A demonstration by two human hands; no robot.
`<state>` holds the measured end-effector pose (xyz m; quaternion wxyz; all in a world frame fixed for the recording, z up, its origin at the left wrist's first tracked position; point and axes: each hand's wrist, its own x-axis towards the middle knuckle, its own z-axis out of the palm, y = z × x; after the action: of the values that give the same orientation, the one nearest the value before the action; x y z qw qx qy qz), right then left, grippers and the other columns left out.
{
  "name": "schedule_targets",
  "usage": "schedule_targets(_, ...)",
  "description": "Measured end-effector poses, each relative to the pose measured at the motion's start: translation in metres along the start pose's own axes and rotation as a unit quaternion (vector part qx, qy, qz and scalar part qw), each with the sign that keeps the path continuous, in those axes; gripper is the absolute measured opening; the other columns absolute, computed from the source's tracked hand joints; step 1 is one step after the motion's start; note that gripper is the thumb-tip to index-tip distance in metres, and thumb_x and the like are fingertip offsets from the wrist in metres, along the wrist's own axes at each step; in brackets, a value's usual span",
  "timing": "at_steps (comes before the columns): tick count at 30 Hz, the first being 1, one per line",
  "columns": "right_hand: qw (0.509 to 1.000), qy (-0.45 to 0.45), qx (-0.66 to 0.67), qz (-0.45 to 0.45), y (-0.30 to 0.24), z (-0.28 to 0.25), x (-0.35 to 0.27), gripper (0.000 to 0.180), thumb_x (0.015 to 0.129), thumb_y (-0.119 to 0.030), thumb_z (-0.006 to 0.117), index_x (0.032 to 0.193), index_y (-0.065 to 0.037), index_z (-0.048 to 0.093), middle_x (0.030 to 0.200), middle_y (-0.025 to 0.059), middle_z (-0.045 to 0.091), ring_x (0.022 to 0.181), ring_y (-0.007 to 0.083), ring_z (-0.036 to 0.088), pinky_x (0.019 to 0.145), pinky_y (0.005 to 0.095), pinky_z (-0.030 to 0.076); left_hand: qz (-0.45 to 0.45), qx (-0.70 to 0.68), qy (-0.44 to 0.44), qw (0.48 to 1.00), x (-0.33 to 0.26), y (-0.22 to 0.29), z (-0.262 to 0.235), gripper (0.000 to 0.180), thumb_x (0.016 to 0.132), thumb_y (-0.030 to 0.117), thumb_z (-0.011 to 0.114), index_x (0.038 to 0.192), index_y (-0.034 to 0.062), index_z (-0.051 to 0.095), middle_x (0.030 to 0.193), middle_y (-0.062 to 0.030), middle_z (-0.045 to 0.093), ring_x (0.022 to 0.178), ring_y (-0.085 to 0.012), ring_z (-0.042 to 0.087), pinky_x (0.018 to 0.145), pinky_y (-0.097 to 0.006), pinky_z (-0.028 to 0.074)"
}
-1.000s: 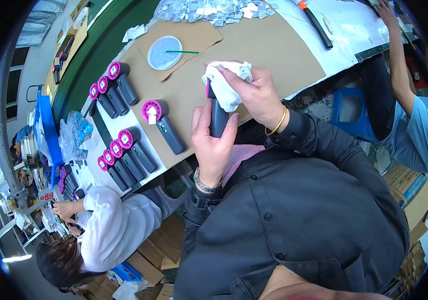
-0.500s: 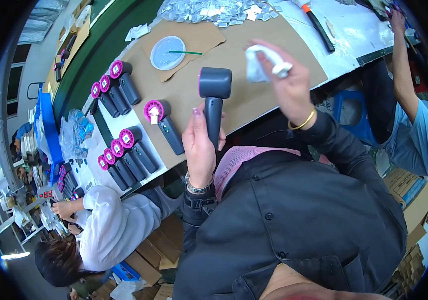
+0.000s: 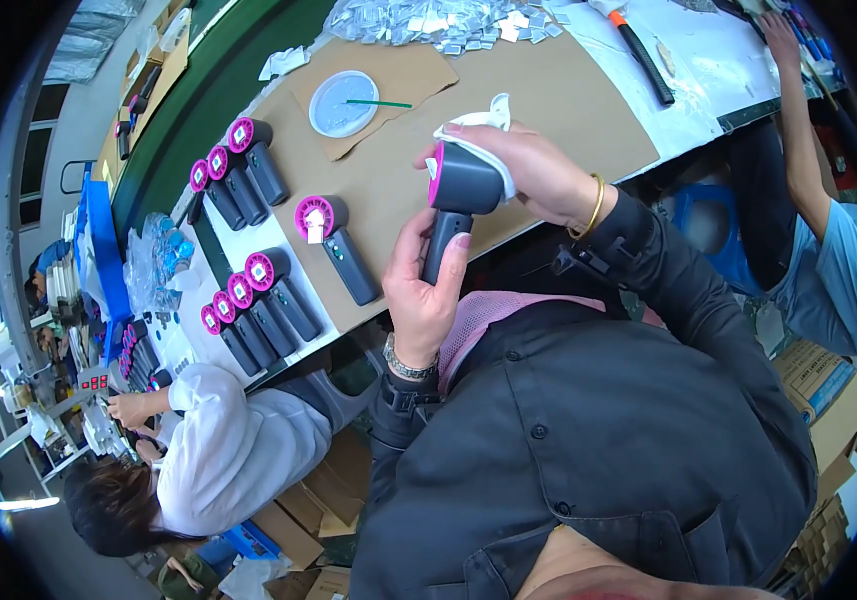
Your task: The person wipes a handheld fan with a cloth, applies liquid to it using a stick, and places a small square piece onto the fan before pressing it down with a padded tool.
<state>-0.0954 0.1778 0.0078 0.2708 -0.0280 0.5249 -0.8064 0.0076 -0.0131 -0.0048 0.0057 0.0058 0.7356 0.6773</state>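
My left hand [image 3: 426, 285] is wrapped round the handle of a dark grey hair dryer [image 3: 471, 182] with a pink ring on its head. Against the top of that head, my right hand [image 3: 533, 172] presses a white cloth [image 3: 489, 118], its fingers curled over the far side. Left of my hands, another dryer [image 3: 350, 268] of the same kind lies on the brown board, a white tag on its pink face. A round white dish [image 3: 342, 104] with a thin green stick [image 3: 380, 103] across its rim lies beyond.
More grey dryers stand in two groups, one farther [image 3: 240, 187] and one nearer [image 3: 266, 318]. Small silvery pieces [image 3: 428, 22] are heaped at the back. A black-and-orange tool [image 3: 640, 58] lies at the far right. Co-workers sit left, in a white sleeve [image 3: 210, 390], and right.
My right hand has come left and down with the white cloth, which now touches the dryer's head. The dryer has tilted and shifted slightly right and down in my left hand.
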Motion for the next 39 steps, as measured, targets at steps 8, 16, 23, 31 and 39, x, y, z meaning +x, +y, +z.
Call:
schedule_targets(8, 0.978, -0.115, 0.152, 0.079, 0.035, 0.022, -0.019, 0.047, 0.112, -0.046, 0.050, 0.117, -0.005, 0.071, 0.104, 0.0054, 0.075, 0.089, 0.0135, 0.072, 0.073, 0.0284, 0.057, -0.033, -0.288, -0.027, 0.957, 0.012, 0.025, 0.013, 0.037, 0.111, 0.033, 0.059, 0.127, 0.0005, 0.052, 0.088, -0.0058, 0.062, 0.068, -0.0093, 0.055, 0.058, -0.021, 0.043)
schedule_targets(16, 0.954, 0.221, -0.041, -0.199, 0.018, 0.016, -0.016, 0.024, 0.106, -0.017, 0.068, 0.125, -0.003, 0.069, 0.107, 0.0016, 0.073, 0.091, 0.0090, 0.069, 0.076, 0.0271, 0.056, -0.116, -0.572, -0.049, 0.810, 0.024, 0.019, -0.018, 0.056, 0.116, 0.054, 0.034, 0.131, 0.0025, 0.049, 0.103, -0.0072, 0.057, 0.075, -0.0154, 0.054, 0.055, -0.025, 0.044)
schedule_targets(23, 0.752, 0.131, -0.374, -0.526, 0.009, 0.030, -0.010, 0.029, 0.090, 0.002, 0.077, 0.119, 0.000, 0.074, 0.111, 0.0087, 0.072, 0.101, 0.0237, 0.070, 0.089, 0.0355, 0.057, -0.124, -0.480, 0.026, 0.868, 0.021, 0.033, 0.002, 0.057, 0.116, 0.052, 0.033, 0.142, 0.0033, 0.049, 0.116, -0.0088, 0.059, 0.093, -0.0187, 0.061, 0.072, -0.032, 0.054)
schedule_targets(31, 0.725, -0.049, -0.454, -0.515, 0.048, 0.053, -0.041, 0.038, 0.086, 0.001, 0.077, 0.124, -0.003, 0.075, 0.127, 0.0123, 0.067, 0.109, 0.0331, 0.067, 0.092, 0.0422, 0.056, -0.077, -0.468, -0.021, 0.880, 0.023, 0.003, -0.016, 0.060, 0.117, 0.050, 0.031, 0.154, 0.0068, 0.047, 0.136, -0.0114, 0.064, 0.120, -0.0230, 0.066, 0.103, -0.039, 0.054)
schedule_targets(39, 0.791, -0.029, -0.412, -0.452, 0.022, 0.056, -0.034, 0.027, 0.094, -0.005, 0.074, 0.120, 0.000, 0.076, 0.128, 0.0124, 0.067, 0.110, 0.0306, 0.066, 0.099, 0.0382, 0.053, -0.088, -0.464, 0.105, 0.875, 0.027, 0.019, 0.001, 0.063, 0.115, 0.057, 0.032, 0.144, 0.0062, 0.055, 0.116, -0.0065, 0.066, 0.107, -0.0190, 0.067, 0.093, -0.036, 0.056)
